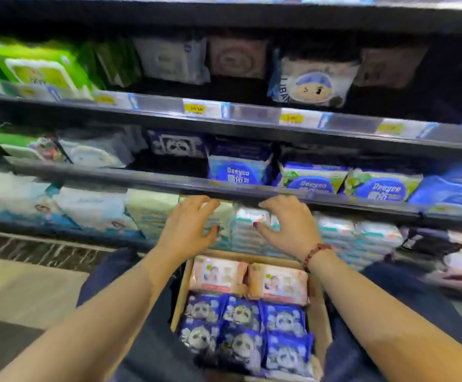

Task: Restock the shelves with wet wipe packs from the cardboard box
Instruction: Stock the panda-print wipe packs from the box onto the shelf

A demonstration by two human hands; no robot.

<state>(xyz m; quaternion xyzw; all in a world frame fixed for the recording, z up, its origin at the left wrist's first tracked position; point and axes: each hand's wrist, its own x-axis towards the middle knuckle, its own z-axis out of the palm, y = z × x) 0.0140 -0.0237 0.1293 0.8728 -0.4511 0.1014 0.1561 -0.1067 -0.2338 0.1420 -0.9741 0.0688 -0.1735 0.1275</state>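
Both hands were spread open at the lowest shelf, fingers splayed and nothing clasped in either. The left hand (187,227) was laid against a pale pack at the shelf front, and the right hand (285,227) was set over the top of a stack of white wipe packs (247,230) just beside it; whether the fingertips were pressing or only hovering could not be told through the motion blur. A beaded bracelet (316,253) was worn on the right wrist.

Below the forearms, the cardboard box (316,307) was held between the knees, with two pink packs (247,278) at its far end and blue panda packs (245,329) filling the rest. None of these was in hand.

It was judged that the stack was being squared or pushed back to make room. Should it be shoved unevenly, the soft packs could be slid sideways into the neighbouring rows or toppled off the shelf lip (334,202) into the box. The box, perched rather than set down, could also be tipped if the knees were shifted during a reach.

Much was left unclear: the backs of the shelves were lost in shadow, most labels and price tags (195,108) were smeared, the box's near end was cut off by the frame, and the depth of space behind the stack was hidden by the hands.
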